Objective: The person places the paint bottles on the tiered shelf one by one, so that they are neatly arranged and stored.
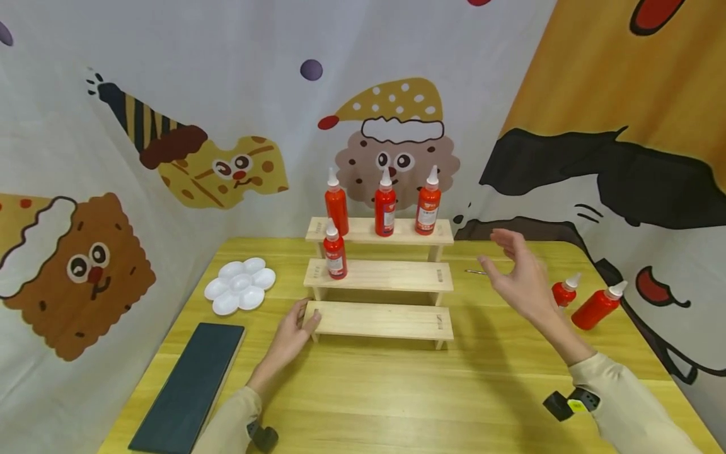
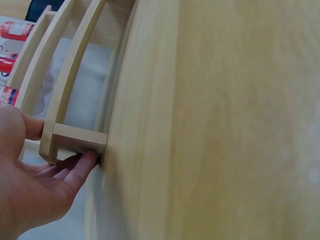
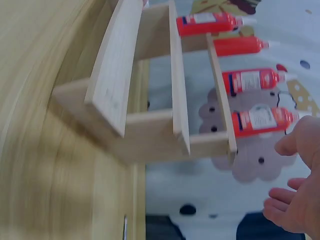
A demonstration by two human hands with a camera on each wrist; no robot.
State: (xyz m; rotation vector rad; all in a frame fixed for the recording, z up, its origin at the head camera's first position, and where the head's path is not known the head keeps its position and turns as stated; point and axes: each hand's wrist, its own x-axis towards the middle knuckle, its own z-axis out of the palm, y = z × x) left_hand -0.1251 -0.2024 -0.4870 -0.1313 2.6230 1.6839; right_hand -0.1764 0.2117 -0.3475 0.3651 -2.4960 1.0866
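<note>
A three-tier wooden display rack [image 1: 386, 320] stands mid-table. My left hand [image 1: 290, 334] grips the left end of its lowest step; in the left wrist view the thumb is over the board and the fingers are against the end support [image 2: 80, 137]. Three red squeeze bottles with white nozzles, such as the rightmost bottle [image 1: 428, 205], stand along the top tier. Another red bottle [image 1: 335, 253] is at the left end of the middle tier. My right hand [image 1: 524, 277] is raised to the right of the rack, fingers apart and holding nothing.
Two more red bottles, the nearer bottle [image 1: 595, 309] and one partly behind my right wrist [image 1: 563, 293], are at the table's right. A thin metal tool [image 1: 476, 272] lies right of the rack. On the left are a white flower-shaped palette [image 1: 239, 285] and a dark board [image 1: 190, 388].
</note>
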